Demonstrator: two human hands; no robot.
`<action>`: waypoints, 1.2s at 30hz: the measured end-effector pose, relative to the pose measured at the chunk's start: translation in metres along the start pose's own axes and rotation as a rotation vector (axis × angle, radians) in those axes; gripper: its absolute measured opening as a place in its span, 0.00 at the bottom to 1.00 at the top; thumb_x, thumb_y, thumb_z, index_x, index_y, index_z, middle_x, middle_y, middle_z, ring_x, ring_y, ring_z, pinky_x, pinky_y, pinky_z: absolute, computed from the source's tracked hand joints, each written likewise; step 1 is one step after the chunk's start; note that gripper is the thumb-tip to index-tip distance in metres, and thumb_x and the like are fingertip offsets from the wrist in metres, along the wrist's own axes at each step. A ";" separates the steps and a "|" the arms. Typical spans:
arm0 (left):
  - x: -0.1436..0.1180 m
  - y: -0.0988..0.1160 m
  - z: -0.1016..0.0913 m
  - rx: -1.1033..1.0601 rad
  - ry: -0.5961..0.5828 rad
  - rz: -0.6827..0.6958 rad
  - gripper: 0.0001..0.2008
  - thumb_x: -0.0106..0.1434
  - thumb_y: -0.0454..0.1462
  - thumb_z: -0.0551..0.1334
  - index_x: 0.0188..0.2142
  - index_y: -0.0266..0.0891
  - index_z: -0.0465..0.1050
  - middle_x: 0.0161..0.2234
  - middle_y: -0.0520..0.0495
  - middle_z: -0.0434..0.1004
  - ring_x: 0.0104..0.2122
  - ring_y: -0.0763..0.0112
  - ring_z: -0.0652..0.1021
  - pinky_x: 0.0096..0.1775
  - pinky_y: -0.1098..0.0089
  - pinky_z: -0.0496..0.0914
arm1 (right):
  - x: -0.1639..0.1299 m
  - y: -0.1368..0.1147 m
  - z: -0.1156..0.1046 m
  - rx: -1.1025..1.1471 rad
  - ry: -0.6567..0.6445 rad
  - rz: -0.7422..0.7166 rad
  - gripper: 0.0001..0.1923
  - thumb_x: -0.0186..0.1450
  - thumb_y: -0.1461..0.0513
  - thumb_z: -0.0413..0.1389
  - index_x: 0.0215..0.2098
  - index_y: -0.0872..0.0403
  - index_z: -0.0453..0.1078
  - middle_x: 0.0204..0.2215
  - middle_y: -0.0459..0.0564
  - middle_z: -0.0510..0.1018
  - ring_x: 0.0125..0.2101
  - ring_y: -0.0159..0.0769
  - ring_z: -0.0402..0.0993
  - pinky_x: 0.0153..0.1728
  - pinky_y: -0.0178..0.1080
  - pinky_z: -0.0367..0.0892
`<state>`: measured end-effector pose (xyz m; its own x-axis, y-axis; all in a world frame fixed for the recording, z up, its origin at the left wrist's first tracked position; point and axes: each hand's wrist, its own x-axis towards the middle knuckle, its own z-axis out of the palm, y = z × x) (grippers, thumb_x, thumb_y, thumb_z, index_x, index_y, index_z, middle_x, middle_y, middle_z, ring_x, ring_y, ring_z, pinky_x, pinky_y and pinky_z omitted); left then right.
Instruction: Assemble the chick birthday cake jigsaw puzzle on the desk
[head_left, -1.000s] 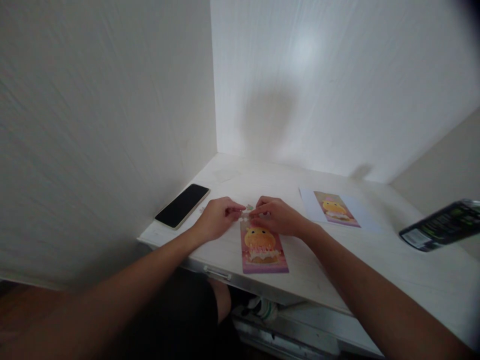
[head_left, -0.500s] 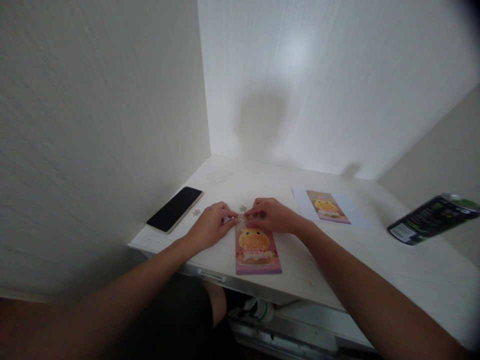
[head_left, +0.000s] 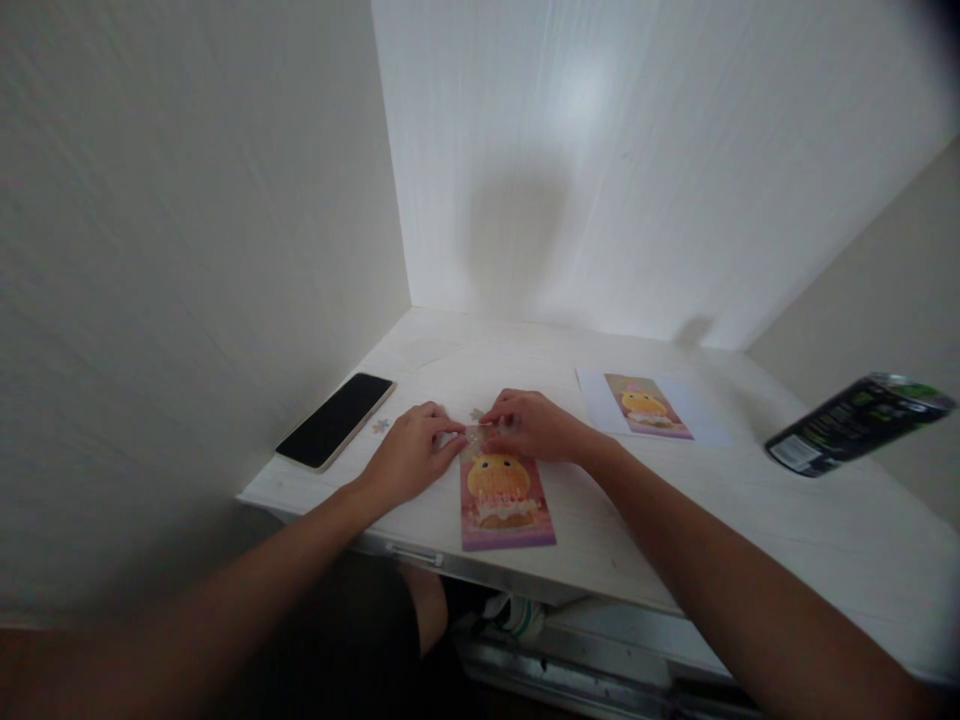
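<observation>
A nearly rectangular jigsaw puzzle (head_left: 508, 500), printed with a yellow round-faced character and a candle-topped cake, lies flat near the desk's front edge. At its top left corner, my left hand (head_left: 414, 450) has thumb and fingertips pinched on the edge. My right hand (head_left: 536, 425) bends over the top end, its fingers closed on the upper edge and covering the top right corner. Just beyond the fingertips lies a small loose puzzle piece (head_left: 476, 414). Another loose piece (head_left: 381, 426) rests left of my left hand. Whether a separate piece is between my fingers is hidden.
A phone (head_left: 336, 420) lies at the left by the side wall. To the right, a white sheet (head_left: 592, 400) carries a matching printed picture (head_left: 646, 408). A dark can (head_left: 855, 425) stands farther right. Walls enclose the desk (head_left: 510, 345) at the back and sides.
The view has shifted slightly, so things sit a little farther left. Both hands stay at the puzzle's top edge, with only small finger movement.
</observation>
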<state>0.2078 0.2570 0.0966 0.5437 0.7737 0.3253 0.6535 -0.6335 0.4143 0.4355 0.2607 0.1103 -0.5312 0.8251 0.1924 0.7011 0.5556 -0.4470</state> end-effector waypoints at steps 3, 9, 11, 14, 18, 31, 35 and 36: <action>0.001 -0.001 0.000 -0.009 -0.005 0.008 0.11 0.64 0.41 0.61 0.43 0.44 0.79 0.37 0.46 0.73 0.37 0.66 0.74 0.40 0.66 0.67 | 0.001 0.002 0.002 0.014 0.004 0.001 0.18 0.58 0.54 0.63 0.43 0.54 0.78 0.35 0.52 0.77 0.31 0.33 0.70 0.34 0.36 0.65; 0.003 -0.001 0.000 -0.064 -0.017 -0.001 0.09 0.64 0.40 0.61 0.42 0.44 0.79 0.37 0.47 0.74 0.37 0.67 0.74 0.39 0.67 0.68 | 0.002 0.008 0.006 0.046 0.023 -0.044 0.15 0.58 0.54 0.63 0.42 0.52 0.78 0.36 0.51 0.76 0.33 0.33 0.71 0.35 0.36 0.65; 0.004 -0.001 0.000 -0.074 -0.016 -0.009 0.10 0.65 0.40 0.61 0.42 0.44 0.79 0.37 0.47 0.74 0.35 0.68 0.74 0.37 0.68 0.67 | 0.002 0.009 0.006 0.060 0.023 -0.036 0.16 0.58 0.54 0.64 0.41 0.52 0.79 0.36 0.50 0.76 0.33 0.33 0.71 0.36 0.36 0.65; 0.007 -0.001 0.002 -0.056 -0.029 -0.008 0.10 0.65 0.41 0.61 0.42 0.45 0.79 0.37 0.47 0.74 0.37 0.67 0.74 0.38 0.67 0.68 | 0.002 0.007 0.005 0.086 0.015 -0.025 0.15 0.58 0.54 0.64 0.41 0.52 0.79 0.36 0.50 0.76 0.33 0.33 0.71 0.36 0.36 0.65; 0.009 -0.003 0.004 -0.004 -0.038 0.018 0.10 0.64 0.41 0.62 0.43 0.43 0.79 0.37 0.46 0.73 0.39 0.64 0.73 0.41 0.65 0.69 | 0.001 0.006 0.003 0.104 0.000 -0.024 0.15 0.59 0.55 0.63 0.42 0.52 0.79 0.36 0.50 0.75 0.34 0.33 0.71 0.37 0.36 0.65; -0.001 0.000 -0.003 0.103 -0.082 0.322 0.11 0.68 0.34 0.55 0.43 0.37 0.76 0.43 0.44 0.77 0.44 0.62 0.72 0.52 0.57 0.67 | 0.001 0.005 0.002 0.139 -0.020 -0.030 0.13 0.60 0.55 0.62 0.41 0.51 0.80 0.36 0.50 0.75 0.34 0.33 0.71 0.38 0.37 0.66; -0.001 -0.001 -0.005 0.132 -0.097 0.358 0.12 0.69 0.35 0.54 0.43 0.37 0.76 0.44 0.44 0.77 0.45 0.62 0.72 0.51 0.57 0.67 | 0.001 0.006 0.004 0.137 -0.015 -0.040 0.12 0.60 0.56 0.63 0.41 0.50 0.80 0.35 0.50 0.75 0.34 0.33 0.71 0.38 0.37 0.66; -0.002 -0.001 -0.005 0.142 -0.102 0.360 0.12 0.69 0.35 0.54 0.44 0.37 0.75 0.45 0.44 0.76 0.45 0.61 0.72 0.51 0.56 0.67 | 0.001 0.006 0.004 0.131 -0.011 -0.041 0.12 0.60 0.56 0.63 0.40 0.50 0.80 0.35 0.50 0.75 0.35 0.33 0.71 0.38 0.37 0.66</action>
<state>0.2036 0.2561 0.1004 0.7959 0.5016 0.3392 0.4746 -0.8646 0.1650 0.4370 0.2648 0.1044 -0.5639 0.8004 0.2036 0.6107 0.5701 -0.5496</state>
